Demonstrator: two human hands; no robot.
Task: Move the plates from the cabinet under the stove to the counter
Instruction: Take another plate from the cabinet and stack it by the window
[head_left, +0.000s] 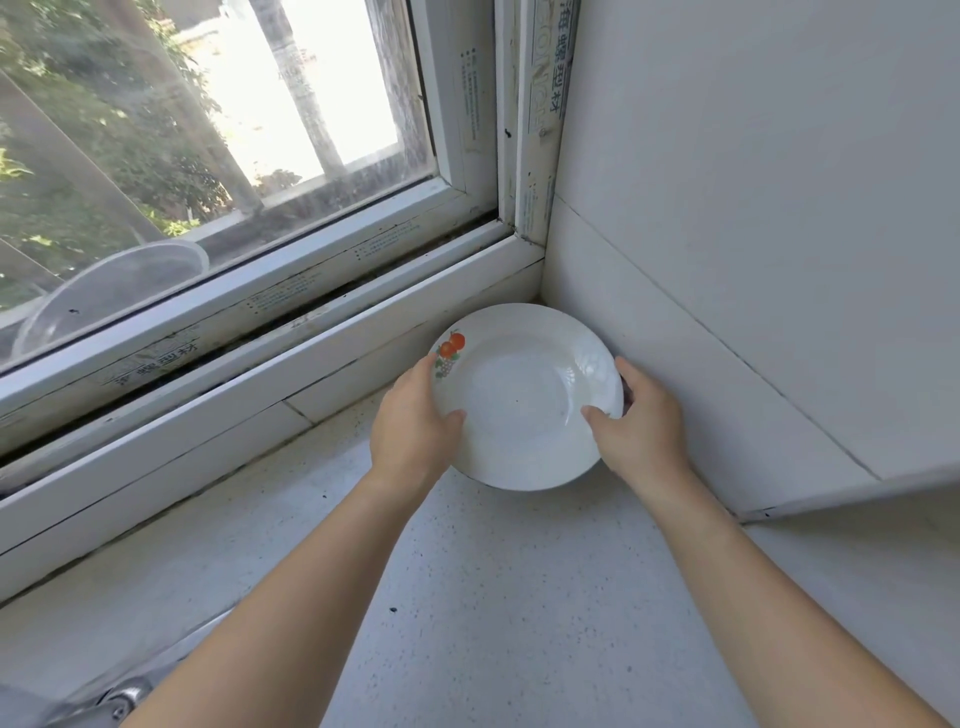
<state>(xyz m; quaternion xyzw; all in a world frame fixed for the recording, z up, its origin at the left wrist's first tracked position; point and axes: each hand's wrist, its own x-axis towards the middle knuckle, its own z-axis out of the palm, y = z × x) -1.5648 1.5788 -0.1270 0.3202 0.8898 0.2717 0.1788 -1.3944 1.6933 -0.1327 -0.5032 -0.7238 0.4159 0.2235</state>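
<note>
My left hand (410, 434) and right hand (644, 434) grip the plate (524, 410) at the table's (467, 597) far corner; probably down, so I release next.

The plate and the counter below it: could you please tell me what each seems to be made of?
The plate looks like glazed white ceramic, perhaps porcelain: it has glossy highlights in its well and a printed fruit motif on the rim. The counter seems to be stone or a composite, matte pale grey with dark speckles.
</note>
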